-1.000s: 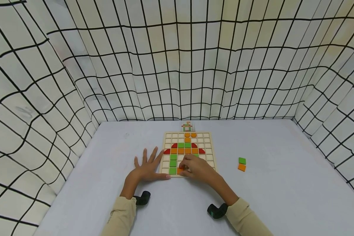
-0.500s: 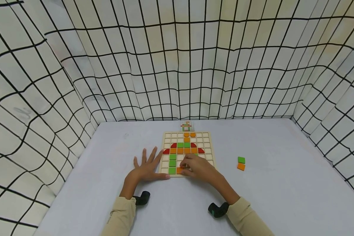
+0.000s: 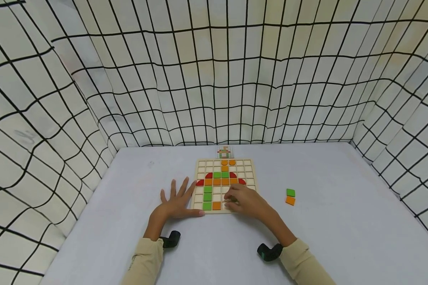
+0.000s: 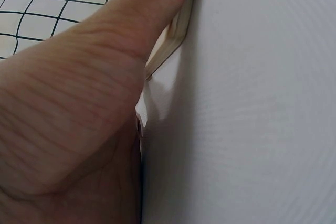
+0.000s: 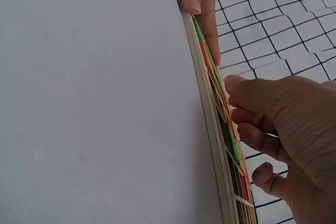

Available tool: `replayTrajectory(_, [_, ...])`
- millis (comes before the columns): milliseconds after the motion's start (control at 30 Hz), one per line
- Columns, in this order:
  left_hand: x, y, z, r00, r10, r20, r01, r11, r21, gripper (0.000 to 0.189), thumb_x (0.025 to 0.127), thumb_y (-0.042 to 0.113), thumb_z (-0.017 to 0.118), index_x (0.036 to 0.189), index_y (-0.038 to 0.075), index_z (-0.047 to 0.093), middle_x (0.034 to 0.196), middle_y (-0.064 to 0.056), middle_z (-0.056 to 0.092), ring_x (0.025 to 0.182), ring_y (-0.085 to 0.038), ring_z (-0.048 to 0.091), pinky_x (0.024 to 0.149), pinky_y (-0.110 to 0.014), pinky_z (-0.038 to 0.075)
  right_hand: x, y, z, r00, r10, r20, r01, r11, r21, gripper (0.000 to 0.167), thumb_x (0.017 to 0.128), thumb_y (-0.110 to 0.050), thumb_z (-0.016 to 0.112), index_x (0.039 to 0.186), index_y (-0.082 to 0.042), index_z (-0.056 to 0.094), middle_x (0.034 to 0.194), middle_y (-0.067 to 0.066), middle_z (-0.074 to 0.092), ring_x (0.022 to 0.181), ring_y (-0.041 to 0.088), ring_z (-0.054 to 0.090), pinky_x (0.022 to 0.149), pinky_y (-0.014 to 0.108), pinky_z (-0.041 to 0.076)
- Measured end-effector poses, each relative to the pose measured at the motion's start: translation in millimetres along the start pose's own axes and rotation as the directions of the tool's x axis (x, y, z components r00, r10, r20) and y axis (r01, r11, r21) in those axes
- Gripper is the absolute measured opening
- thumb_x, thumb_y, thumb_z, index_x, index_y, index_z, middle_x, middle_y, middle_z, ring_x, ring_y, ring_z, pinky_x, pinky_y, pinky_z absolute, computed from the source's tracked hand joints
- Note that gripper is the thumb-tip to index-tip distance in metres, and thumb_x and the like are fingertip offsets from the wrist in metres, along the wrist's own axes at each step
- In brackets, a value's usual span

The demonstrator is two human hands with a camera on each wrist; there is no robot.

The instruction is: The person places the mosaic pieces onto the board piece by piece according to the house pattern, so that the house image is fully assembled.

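Note:
A wooden grid board [image 3: 200, 199] lies on the table, with flat coloured tiles in some of its cells. My left hand [image 3: 176, 204] rests at the board's left edge, fingers spread and thumb along the near left corner. Over the right part of the board is my right hand [image 3: 249, 202], its fingers loosely bent. The right wrist view shows nothing between its thumb and fingertips. Just left of it, an orange square tile [image 3: 216, 206] sits in the near row, beside a column of green square tiles [image 3: 207, 196]. The right hand hides some cells below it.
A green tile [image 3: 290, 192] and an orange tile [image 3: 290, 200] lie on the white table [image 3: 328, 221] right of the board. A small pattern card [image 3: 224, 152] lies behind the board. White walls with black netting [image 3: 232, 71] enclose the far side and both sides.
My right hand has let go of the orange tile in the near row and shifted to the right, leaving that tile in full view. The left hand stays in place.

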State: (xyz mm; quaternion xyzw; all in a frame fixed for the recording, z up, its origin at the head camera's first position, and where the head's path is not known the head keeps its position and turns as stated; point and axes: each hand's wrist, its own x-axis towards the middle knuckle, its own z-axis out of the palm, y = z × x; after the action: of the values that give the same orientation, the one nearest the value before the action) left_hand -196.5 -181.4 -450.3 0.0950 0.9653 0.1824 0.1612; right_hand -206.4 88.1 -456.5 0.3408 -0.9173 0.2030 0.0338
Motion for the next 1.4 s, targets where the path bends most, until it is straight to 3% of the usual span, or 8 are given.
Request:
replayTrajectory(233, [2.8, -4.4, 1.6, 1.0, 0.005, 0.006, -0.005, 1.0, -0.003, 0.115, 0.072, 0.073, 0.068, 0.159, 0.023, 0.009, 0.166, -0.01, -0.009, 0.146, -0.047, -0.023, 0.106, -0.075, -0.012, -10.8, 10.6, -7.1, 0.998, 0.051, -0.021, -0.05, 0.999, 0.012, 0.02, 0.087, -0.03, 0.074, 0.1, -0.015, 0.074, 0.099, -0.004, 0.063, 0.084, 0.006, 0.055, 0.075, 0.025, 0.052])
replayTrajectory(500, [3.0, -6.0, 2.3, 1.0, 0.007, 0.001, -0.007, 1.0, -0.011, 0.115, 0.073, 0.071, 0.068, 0.159, 0.023, 0.01, 0.166, -0.011, -0.009, 0.146, -0.047, -0.023, 0.106, -0.075, -0.013, -26.7, 28.1, -15.9, 0.994, 0.092, -0.052, -0.092, 0.996, -0.004, 0.017, 0.089, -0.025, 0.073, 0.1, -0.013, 0.073, 0.098, -0.004, 0.064, 0.086, 0.007, 0.056, 0.076, 0.025, 0.053])
replayTrajectory(833, [4.2, -8.5, 4.7, 1.0, 0.011, 0.008, -0.011, 1.0, -0.006, 0.116, 0.072, 0.074, 0.066, 0.159, 0.022, 0.008, 0.166, -0.011, -0.01, 0.146, -0.046, -0.023, 0.106, -0.074, -0.013, -48.6, 52.4, -30.8, 0.977, 0.191, -0.091, -0.188, 0.981, 0.038, 0.016, 0.088, -0.023, 0.073, 0.1, -0.012, 0.073, 0.097, -0.005, 0.063, 0.087, 0.008, 0.057, 0.074, 0.026, 0.052])
replayTrajectory(1167, [3.5, -7.2, 4.4, 1.0, 0.02, 0.004, -0.02, 1.0, -0.023, 0.118, 0.07, 0.076, 0.066, 0.159, 0.021, 0.01, 0.166, -0.011, -0.008, 0.146, -0.046, -0.023, 0.106, -0.074, -0.015, -82.2, 82.8, -46.7, 0.953, 0.238, -0.186, -0.223, 0.97, 0.097, 0.013, 0.086, -0.015, 0.075, 0.097, -0.009, 0.072, 0.095, -0.002, 0.065, 0.084, 0.013, 0.059, 0.069, 0.027, 0.051])
replayTrajectory(1400, [4.4, -5.9, 3.9, 1.0, 0.021, 0.005, -0.021, 1.0, -0.021, 0.118, 0.07, 0.077, 0.066, 0.159, 0.022, 0.009, 0.166, -0.011, -0.01, 0.146, -0.046, -0.023, 0.106, -0.074, -0.015, -107.7, 102.7, -56.4, 0.943, 0.285, -0.169, -0.278, 0.958, 0.063, 0.02, 0.084, -0.018, 0.077, 0.1, -0.009, 0.071, 0.097, -0.001, 0.064, 0.086, 0.013, 0.061, 0.072, 0.027, 0.052])
